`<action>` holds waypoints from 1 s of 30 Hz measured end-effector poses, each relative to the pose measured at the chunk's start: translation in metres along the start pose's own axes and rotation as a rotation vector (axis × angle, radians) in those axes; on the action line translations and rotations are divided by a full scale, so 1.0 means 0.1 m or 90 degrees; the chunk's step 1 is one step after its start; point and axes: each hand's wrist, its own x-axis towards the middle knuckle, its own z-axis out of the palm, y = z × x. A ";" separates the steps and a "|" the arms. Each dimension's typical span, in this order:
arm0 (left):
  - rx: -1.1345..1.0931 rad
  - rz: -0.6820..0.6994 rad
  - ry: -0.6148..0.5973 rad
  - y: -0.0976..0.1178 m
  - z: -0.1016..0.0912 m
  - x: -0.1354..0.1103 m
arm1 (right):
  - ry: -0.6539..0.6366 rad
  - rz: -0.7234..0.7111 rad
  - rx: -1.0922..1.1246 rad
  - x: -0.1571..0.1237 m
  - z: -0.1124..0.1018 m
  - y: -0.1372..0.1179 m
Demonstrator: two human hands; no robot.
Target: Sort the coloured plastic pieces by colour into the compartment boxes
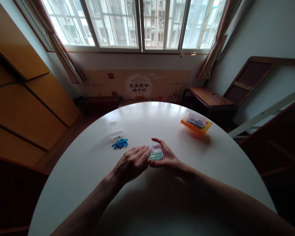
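Note:
A small clear plastic box with green contents (156, 152) lies on the round white table (147, 203) in front of me. My right hand (167, 157) cups it from the right, fingers curled round its far edge. My left hand (132, 163) rests beside it, fingertips pressed on its left side. A pile of small blue pieces (120, 143) lies to the left, apart from both hands. Behind that pile stands an empty clear plastic box (115, 129).
An orange tray with a clear lid and dark pieces inside (196, 122) sits at the table's far right. Wooden cabinets (27, 98) line the left wall. A low wooden bench (208, 96) stands under the window, past the table's far edge.

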 end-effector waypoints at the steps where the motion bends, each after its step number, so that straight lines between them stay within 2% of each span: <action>1: -0.011 -0.016 0.010 0.01 -0.02 0.01 | -0.003 0.006 0.004 0.00 0.01 0.00; 5: -0.100 -0.136 0.072 0.04 -0.09 0.06 | 0.017 0.013 0.042 -0.03 0.05 0.00; 8: -0.224 -0.373 0.195 0.03 -0.08 0.07 | -0.001 -0.001 0.090 -0.03 0.09 -0.02; 11: -0.423 -0.623 0.320 -0.01 0.01 0.08 | -0.036 0.000 0.124 -0.03 0.12 -0.02; 14: -0.588 -0.794 0.352 -0.05 0.08 0.10 | -0.047 0.003 0.110 -0.02 0.14 0.03; 17: -0.651 -0.910 0.340 -0.06 0.07 0.11 | -0.050 -0.010 0.089 -0.01 0.16 0.10; 19: -0.681 -0.944 0.335 -0.06 0.06 0.11 | -0.040 -0.016 0.088 -0.01 0.16 0.14; 21: -0.731 -0.939 0.337 -0.05 0.05 0.12 | -0.016 -0.014 0.098 0.01 0.16 0.15; 26: -0.854 -0.789 0.373 0.00 0.13 0.13 | 0.137 -0.023 0.134 0.06 0.09 0.08; 28: -0.900 -0.747 0.337 0.04 0.18 0.13 | 0.195 -0.024 0.141 0.08 0.06 0.04; 30: -0.956 -0.711 0.265 0.09 0.21 0.14 | 0.217 -0.027 0.151 0.08 0.06 0.00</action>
